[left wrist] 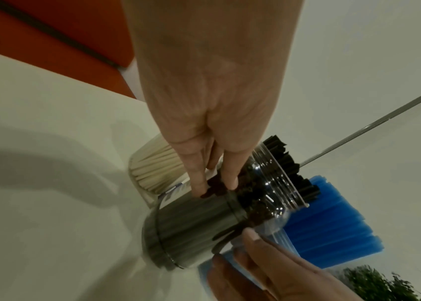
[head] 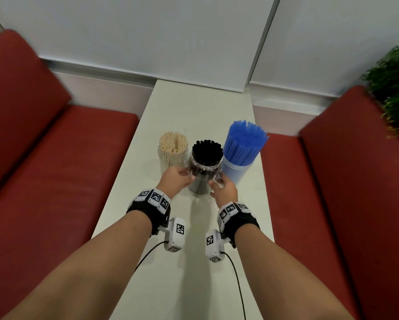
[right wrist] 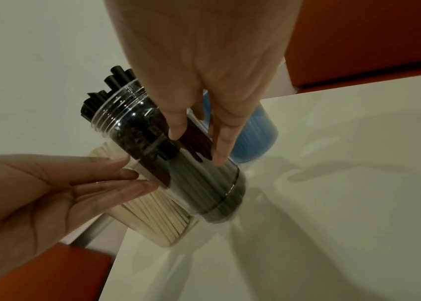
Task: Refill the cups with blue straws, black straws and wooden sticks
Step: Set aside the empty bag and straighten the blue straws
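Observation:
Three cups stand in a row across the white table (head: 194, 107). A cup of wooden sticks (head: 173, 146) (left wrist: 153, 171) (right wrist: 158, 220) is on the left. A clear cup of black straws (head: 206, 162) (left wrist: 196, 224) (right wrist: 204, 183) is in the middle. A cup of tall blue straws (head: 242, 146) (left wrist: 327, 224) (right wrist: 253, 138) is on the right. My left hand (head: 187, 176) (left wrist: 214, 183) lays straight fingers on the left side of the black-straw cup. My right hand (head: 217, 183) (right wrist: 196, 146) touches its right side the same way. The cup stands on the table between both hands.
Red cushioned benches run along both sides of the narrow table, left (head: 44, 169) and right (head: 344, 181). A green plant (head: 397, 88) sits behind the right bench. A white wall closes the far end. Black cables (head: 237, 285) trail from my wrist cameras over the near table.

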### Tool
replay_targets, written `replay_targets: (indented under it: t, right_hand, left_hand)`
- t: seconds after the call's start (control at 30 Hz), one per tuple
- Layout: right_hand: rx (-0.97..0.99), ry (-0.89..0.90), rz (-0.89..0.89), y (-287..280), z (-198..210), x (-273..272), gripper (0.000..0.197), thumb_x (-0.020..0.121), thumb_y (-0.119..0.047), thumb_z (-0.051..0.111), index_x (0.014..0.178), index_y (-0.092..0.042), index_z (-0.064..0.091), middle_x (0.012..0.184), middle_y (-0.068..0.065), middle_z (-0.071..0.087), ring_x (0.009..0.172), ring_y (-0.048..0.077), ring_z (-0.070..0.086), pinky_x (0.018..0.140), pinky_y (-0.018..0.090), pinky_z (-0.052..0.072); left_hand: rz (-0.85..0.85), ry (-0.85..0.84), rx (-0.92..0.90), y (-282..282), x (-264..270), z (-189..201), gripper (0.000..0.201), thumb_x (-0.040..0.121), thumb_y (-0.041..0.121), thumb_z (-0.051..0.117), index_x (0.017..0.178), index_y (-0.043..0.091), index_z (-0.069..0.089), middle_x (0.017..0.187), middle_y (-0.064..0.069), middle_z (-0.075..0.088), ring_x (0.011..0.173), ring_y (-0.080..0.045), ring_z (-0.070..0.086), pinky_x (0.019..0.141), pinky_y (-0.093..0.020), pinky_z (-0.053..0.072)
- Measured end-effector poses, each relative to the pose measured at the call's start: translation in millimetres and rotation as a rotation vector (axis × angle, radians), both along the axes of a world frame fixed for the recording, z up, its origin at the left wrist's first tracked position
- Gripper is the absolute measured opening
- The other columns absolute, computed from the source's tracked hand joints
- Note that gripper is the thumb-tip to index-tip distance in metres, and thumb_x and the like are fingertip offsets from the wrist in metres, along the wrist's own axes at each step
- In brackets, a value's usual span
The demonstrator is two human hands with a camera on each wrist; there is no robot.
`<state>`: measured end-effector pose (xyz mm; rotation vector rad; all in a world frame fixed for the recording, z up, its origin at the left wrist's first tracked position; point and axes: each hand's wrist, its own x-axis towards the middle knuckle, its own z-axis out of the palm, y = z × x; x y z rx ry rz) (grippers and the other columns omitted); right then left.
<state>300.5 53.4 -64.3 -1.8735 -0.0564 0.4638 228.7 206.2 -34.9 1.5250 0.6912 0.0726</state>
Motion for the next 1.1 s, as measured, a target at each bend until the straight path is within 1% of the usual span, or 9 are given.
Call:
replay_targets:
  t: [0.27,0.43,0.5,0.6,0.7,0.8,0.9,0.97,1.1]
  right_hand:
    - [0.095,0.061,-0.128,14,-21,20,0.045,0.094,-0.013,0.069,0.137,-0.004,0.059,0.124,0.012,0.068,0.101,0.027,0.068,0.097,0.046,0.056]
    - [0.103,0.073,-0.028,15,-25,16,0.051,0.095,-0.011,0.065,0.145,-0.014,0.053,0.133,0.002,0.061,0.115,0.023,0.062,0.103,0.046,0.052]
    - [0.096,0.085,-0.021,7,-26,17,0.047,0.095,-0.005,0.060,0.141,-0.013,0.056,0.134,0.007,0.063,0.115,0.024,0.062,0.101,0.045,0.053]
    - [0.115,0.102,-0.179,-12,-22,22,0.029,0.093,-0.001,0.058,0.118,-0.015,0.065,0.110,0.016,0.071,0.094,0.028,0.070,0.080,0.038,0.059]
    - [0.043,-0.028,-0.338,-37,-10,37,0.036,0.083,-0.006,0.069,0.114,-0.020,0.056,0.109,0.010,0.058,0.092,0.027,0.062,0.072,0.030,0.052]
    - [0.032,-0.169,-0.287,-60,8,62,0.086,0.073,-0.026,0.087,0.142,-0.019,0.037,0.133,0.002,0.036,0.108,0.017,0.051,0.082,0.018,0.043]
    - [0.023,-0.216,-0.117,-72,29,85,0.128,0.061,-0.047,0.093,0.158,-0.025,0.013,0.160,-0.002,0.017,0.141,0.015,0.031,0.108,0.028,0.031]
    - [0.012,-0.235,-0.023,-73,41,98,0.137,0.057,-0.050,0.094,0.160,-0.026,0.007,0.166,-0.002,0.011,0.150,0.014,0.020,0.116,0.030,0.023]
    - [0.053,-0.244,0.095,-64,61,123,0.138,0.056,-0.040,0.098,0.159,-0.025,0.008,0.163,-0.005,0.024,0.148,0.012,0.027,0.122,0.040,0.029]
  left_hand:
    - [0.059,-0.046,0.088,4,28,-10,0.027,0.092,0.000,0.058,0.117,-0.005,0.065,0.109,-0.020,0.069,0.107,-0.036,0.064,0.098,-0.048,0.050]
    - [-0.028,-0.027,0.128,2,32,-13,0.032,0.096,0.005,0.051,0.126,-0.003,0.059,0.118,-0.021,0.065,0.114,-0.034,0.060,0.103,-0.049,0.045]
    - [-0.063,0.047,0.228,1,30,-12,0.028,0.096,0.009,0.052,0.119,-0.004,0.062,0.108,-0.024,0.067,0.104,-0.035,0.064,0.096,-0.047,0.050]
    - [-0.194,0.163,0.245,-5,26,5,0.029,0.097,0.023,0.058,0.102,-0.005,0.066,0.086,-0.016,0.071,0.077,-0.030,0.072,0.075,-0.038,0.060]
    - [-0.422,-0.016,0.263,-26,34,45,0.025,0.095,0.028,0.061,0.091,0.005,0.070,0.076,-0.008,0.073,0.067,-0.022,0.073,0.063,-0.033,0.060]
    - [-0.140,-0.376,0.356,-48,60,87,0.020,0.097,0.028,0.055,0.102,0.018,0.072,0.089,0.005,0.073,0.084,-0.008,0.070,0.078,-0.025,0.057]
    - [-0.014,-0.452,0.393,-61,94,117,0.034,0.101,0.035,0.046,0.132,0.024,0.057,0.131,0.011,0.060,0.121,-0.002,0.053,0.102,-0.023,0.043]
    - [-0.046,-0.376,0.290,-67,116,123,0.049,0.102,0.045,0.040,0.147,0.025,0.039,0.150,0.007,0.041,0.138,-0.008,0.038,0.114,-0.029,0.031]
    - [-0.032,-0.267,0.183,-72,144,109,0.063,0.101,0.051,0.035,0.155,0.022,0.021,0.160,0.001,0.025,0.146,-0.015,0.025,0.119,-0.037,0.023]
